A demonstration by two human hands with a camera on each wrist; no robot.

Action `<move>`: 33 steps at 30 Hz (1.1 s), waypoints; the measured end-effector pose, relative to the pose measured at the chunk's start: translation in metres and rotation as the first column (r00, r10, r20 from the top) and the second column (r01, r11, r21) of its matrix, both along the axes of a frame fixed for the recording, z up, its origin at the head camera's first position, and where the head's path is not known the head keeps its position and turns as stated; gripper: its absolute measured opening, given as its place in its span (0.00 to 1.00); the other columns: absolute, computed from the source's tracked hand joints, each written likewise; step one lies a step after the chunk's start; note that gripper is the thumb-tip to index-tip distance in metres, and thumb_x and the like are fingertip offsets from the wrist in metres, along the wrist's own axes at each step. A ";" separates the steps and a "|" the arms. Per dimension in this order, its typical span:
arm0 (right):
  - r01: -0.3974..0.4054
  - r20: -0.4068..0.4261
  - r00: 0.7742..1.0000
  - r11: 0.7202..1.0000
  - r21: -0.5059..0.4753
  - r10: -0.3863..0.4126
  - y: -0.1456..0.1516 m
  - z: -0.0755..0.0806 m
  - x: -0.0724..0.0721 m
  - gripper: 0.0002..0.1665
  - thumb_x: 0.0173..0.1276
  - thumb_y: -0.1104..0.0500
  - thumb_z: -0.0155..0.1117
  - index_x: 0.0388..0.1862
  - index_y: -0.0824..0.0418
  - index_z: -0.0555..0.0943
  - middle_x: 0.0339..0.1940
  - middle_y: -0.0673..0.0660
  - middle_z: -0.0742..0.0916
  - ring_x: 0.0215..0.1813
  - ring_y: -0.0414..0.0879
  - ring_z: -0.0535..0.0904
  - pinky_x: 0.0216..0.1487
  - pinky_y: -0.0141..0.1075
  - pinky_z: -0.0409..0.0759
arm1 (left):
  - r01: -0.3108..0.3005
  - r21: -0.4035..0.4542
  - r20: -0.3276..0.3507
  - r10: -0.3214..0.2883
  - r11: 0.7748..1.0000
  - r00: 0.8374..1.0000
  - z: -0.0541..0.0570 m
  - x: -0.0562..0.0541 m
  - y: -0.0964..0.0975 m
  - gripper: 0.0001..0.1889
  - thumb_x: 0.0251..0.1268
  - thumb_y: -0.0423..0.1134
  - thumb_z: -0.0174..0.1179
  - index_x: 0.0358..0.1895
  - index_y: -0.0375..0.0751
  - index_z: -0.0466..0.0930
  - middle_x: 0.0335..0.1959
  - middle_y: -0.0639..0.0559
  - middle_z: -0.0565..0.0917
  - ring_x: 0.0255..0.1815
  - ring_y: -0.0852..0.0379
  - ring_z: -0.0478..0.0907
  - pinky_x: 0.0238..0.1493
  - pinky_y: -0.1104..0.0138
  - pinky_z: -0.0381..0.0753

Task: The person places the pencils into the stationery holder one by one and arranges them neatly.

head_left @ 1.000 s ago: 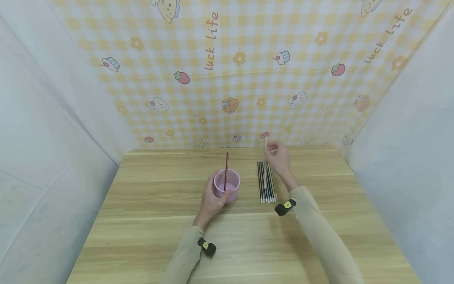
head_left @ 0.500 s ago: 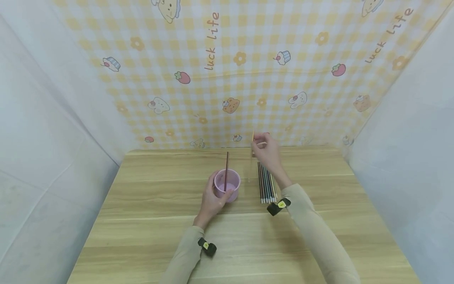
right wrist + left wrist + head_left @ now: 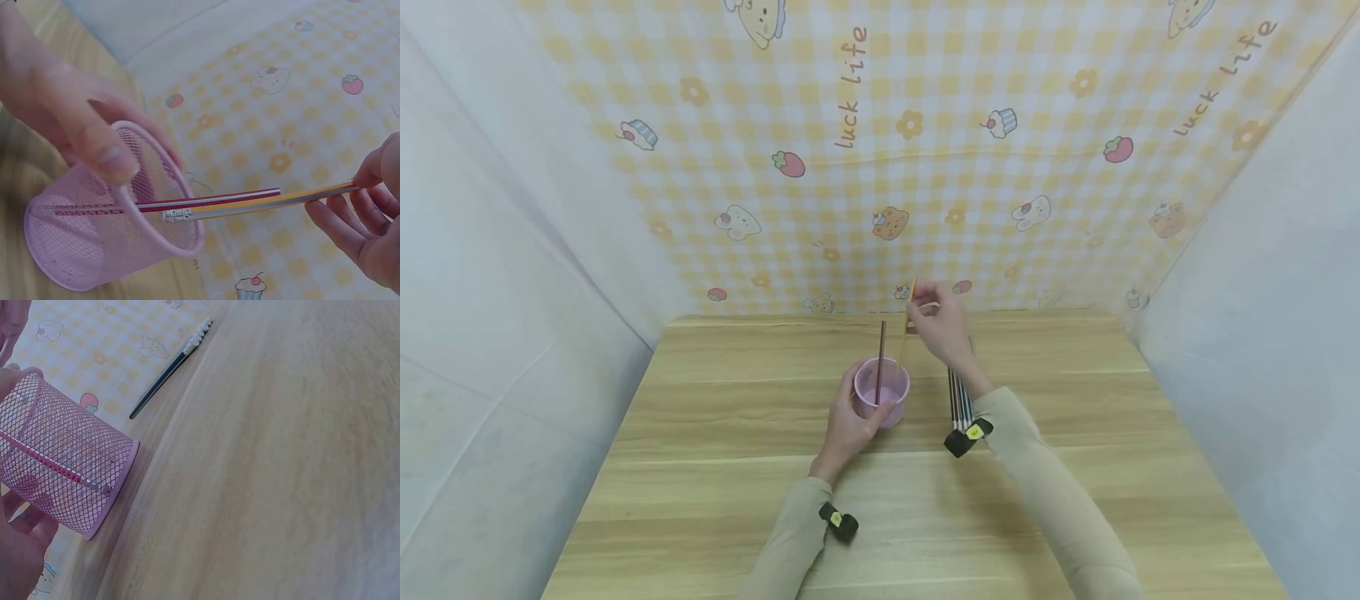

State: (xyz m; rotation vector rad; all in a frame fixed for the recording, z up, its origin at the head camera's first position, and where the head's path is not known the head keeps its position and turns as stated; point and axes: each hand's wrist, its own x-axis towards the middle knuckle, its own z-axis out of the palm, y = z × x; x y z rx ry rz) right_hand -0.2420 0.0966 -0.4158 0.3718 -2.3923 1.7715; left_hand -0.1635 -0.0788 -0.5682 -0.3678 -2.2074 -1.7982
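My left hand grips a pink mesh pencil cup around its side, thumb at the rim. Inside the cup leans a dark red striped pencil, its upper half above the rim. My right hand pinches a yellow pencil near its upper end. The yellow pencil points downward, its metal eraser end right at the cup's opening in the right wrist view. Beside the cup, several dark pencils lie in a row on the table, partly hidden under my right wrist.
The wooden table runs back to a yellow checked cloth with cartoon prints. White curtains hang at both sides. Black wrist straps sit on both sleeves.
My right hand has carried the yellow pencil left from above the row of pencils to the cup's mouth. My left hand and the cup have stayed in place.
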 end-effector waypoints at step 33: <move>-0.163 0.048 0.987 0.961 0.224 0.156 -0.026 -0.055 0.002 0.12 0.68 0.65 0.66 0.48 0.70 0.79 0.44 0.66 0.87 0.47 0.57 0.85 0.52 0.42 0.88 | 0.025 0.025 -0.032 -0.024 0.999 0.999 0.037 0.014 0.002 0.43 0.56 0.30 0.74 0.73 0.25 0.61 0.66 0.25 0.73 0.64 0.28 0.74 0.66 0.39 0.76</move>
